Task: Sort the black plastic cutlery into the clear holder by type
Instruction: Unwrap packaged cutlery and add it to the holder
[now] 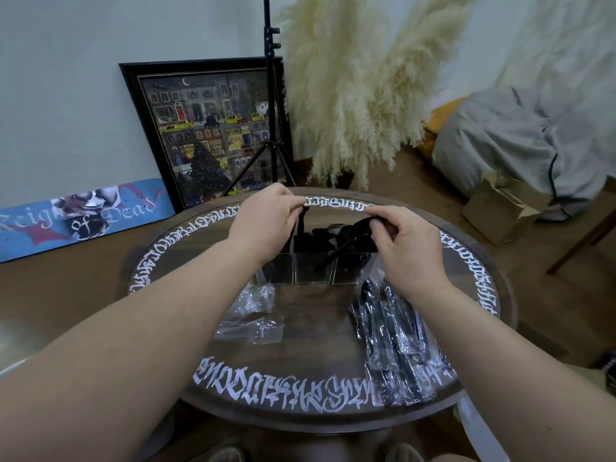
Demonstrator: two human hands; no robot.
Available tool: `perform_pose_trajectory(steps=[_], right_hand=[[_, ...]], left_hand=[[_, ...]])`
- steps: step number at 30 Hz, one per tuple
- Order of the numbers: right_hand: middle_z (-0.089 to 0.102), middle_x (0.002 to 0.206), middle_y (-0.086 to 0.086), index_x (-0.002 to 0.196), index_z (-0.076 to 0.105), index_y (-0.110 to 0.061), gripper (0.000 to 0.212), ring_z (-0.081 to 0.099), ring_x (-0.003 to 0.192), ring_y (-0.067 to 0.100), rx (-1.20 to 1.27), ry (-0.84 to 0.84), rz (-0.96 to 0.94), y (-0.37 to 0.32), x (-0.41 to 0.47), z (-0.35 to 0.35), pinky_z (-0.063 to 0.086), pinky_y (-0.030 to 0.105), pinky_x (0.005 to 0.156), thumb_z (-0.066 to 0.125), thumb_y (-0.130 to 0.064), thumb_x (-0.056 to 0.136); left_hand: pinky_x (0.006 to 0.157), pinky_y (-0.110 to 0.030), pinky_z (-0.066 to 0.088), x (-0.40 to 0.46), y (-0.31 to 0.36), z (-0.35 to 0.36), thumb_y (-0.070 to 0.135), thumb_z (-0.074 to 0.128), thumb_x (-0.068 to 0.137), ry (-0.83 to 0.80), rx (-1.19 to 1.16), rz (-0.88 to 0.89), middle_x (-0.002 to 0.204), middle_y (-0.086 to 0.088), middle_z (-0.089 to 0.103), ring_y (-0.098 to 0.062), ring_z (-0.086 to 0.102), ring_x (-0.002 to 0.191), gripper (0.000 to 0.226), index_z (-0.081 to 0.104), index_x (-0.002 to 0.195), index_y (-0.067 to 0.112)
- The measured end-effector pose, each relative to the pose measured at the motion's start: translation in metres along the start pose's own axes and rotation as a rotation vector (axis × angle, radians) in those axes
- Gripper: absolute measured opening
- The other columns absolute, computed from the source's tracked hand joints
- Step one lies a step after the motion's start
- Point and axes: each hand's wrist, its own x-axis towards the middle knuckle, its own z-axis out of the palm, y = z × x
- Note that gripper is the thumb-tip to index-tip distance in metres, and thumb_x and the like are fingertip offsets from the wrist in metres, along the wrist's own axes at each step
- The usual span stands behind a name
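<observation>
A round dark wooden table point(313, 331) with a ring of white lettering along its rim filled the lower centre of the frame. Its near edge lay low in the frame, and its far edge ran just behind the hands. Bare tabletop showed in the middle, between the two lots of wrapping.

The clear holder point(313, 265) stood just above the frame's centre, on the far half of the table, well in from every edge. It had three compartments side by side. Black plastic cutlery point(333, 243) stood up out of the middle and right ones; what the left one held could not be told.

A heap of wrapped black cutlery point(390, 331) lay at lower right, reaching almost to the table's near rim. Empty clear wrappers point(250, 315) lay left of centre.

The left hand point(263, 218) hovered over the holder's left end, fingertips pinching the top of a black cutlery piece point(301, 225) that hung down towards the holder. The right hand point(403, 241) was over the holder's right end, fingers curled round a black utensil point(361, 228) whose type could not be told.

Behind the table, a framed picture point(213, 135) leaned on the wall at upper left, with a black tripod stand point(271, 95) and pampas grass point(360, 95) to its right.
</observation>
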Motion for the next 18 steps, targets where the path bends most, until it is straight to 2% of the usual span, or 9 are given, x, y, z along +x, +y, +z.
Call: perform_pose_trajectory(steps=[4,7,10,14,18], right_hand=[[0.06,0.074,-0.018,0.088,0.062,-0.025,0.016,0.056,0.072,-0.001,0.055,-0.021,0.122,0.012,-0.002,0.0,0.044,0.012,0.073,0.062,-0.01,0.089],[0.06,0.071,-0.018,0.083,0.062,-0.024,0.014,0.058,0.071,0.001,0.035,-0.04,0.14,0.022,-0.002,0.002,0.044,0.014,0.071,0.062,-0.011,0.088],[0.064,0.075,-0.017,0.086,0.067,-0.024,0.013,0.061,0.074,0.004,0.044,-0.047,0.131,0.03,-0.002,0.005,0.045,0.012,0.073,0.063,-0.012,0.088],[0.066,0.086,-0.01,0.094,0.073,-0.016,0.013,0.063,0.085,0.011,-0.001,-0.026,0.045,0.035,-0.001,0.005,0.049,0.024,0.082,0.063,-0.011,0.089],[0.063,0.087,-0.008,0.096,0.074,-0.013,0.014,0.062,0.085,0.013,-0.027,0.028,-0.005,0.038,0.001,0.0,0.05,0.03,0.083,0.064,-0.009,0.088]], left_hand=[[0.092,-0.037,0.044,0.0,-0.004,0.019,0.03,0.04,0.101,-0.225,0.182,-0.008,0.129,0.003,0.056,-0.023,0.049,0.115,0.035,0.057,0.131,0.026],[0.099,-0.04,0.035,-0.001,-0.006,0.025,0.029,0.034,0.099,-0.341,0.259,-0.045,0.136,0.006,0.052,-0.022,0.037,0.126,0.04,0.051,0.136,0.03],[0.1,-0.041,0.027,0.0,-0.006,0.028,0.028,0.03,0.098,-0.413,0.28,-0.052,0.139,0.007,0.051,-0.019,0.033,0.127,0.044,0.05,0.137,0.029],[0.102,-0.042,0.025,0.002,-0.005,0.029,0.032,0.028,0.097,-0.459,0.325,-0.039,0.145,0.008,0.043,-0.02,0.029,0.129,0.046,0.045,0.14,0.029],[0.105,-0.043,0.024,0.001,0.005,0.03,0.032,0.035,0.094,-0.328,0.33,-0.02,0.149,0.003,0.034,-0.022,0.024,0.134,0.05,0.037,0.144,0.025]])
